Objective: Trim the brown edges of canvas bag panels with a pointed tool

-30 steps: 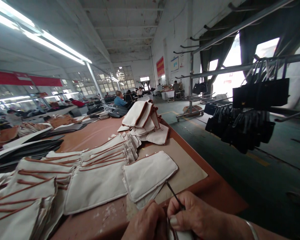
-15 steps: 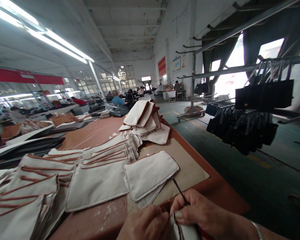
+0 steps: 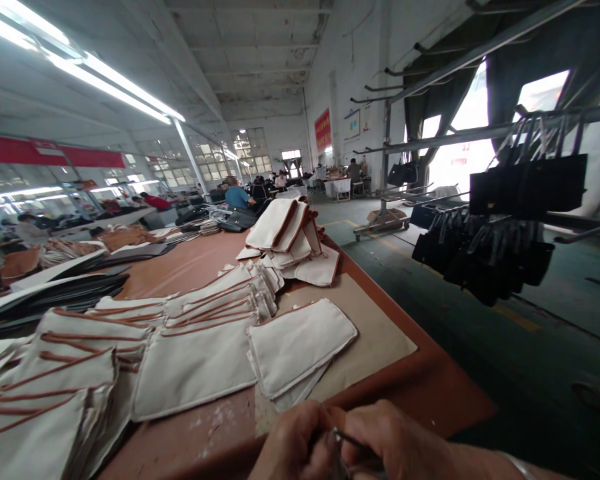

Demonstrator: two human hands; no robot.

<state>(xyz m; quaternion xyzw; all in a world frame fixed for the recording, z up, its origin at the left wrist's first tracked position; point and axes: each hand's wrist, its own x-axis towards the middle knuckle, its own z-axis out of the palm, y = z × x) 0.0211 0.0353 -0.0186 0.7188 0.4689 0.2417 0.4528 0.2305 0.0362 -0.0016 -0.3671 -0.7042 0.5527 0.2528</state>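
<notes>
Two hands meet at the bottom edge of the head view, knuckles touching. The right hand (image 3: 395, 443) is curled, pinching a thin dark tool (image 3: 353, 440) whose long axis runs left toward the left hand (image 3: 295, 443). That hand is clenched too, though what it holds is hidden below the frame. Just ahead of both, slightly left, a cream fabric pouch (image 3: 300, 347) lies flat on the tabletop (image 3: 450, 393), beside rows of similar pouches (image 3: 130, 347).

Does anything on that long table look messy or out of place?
Mostly orderly. The far heap of cream pouches is tumbled rather than stacked flat, and pale specks dot the table near the hands.
</notes>
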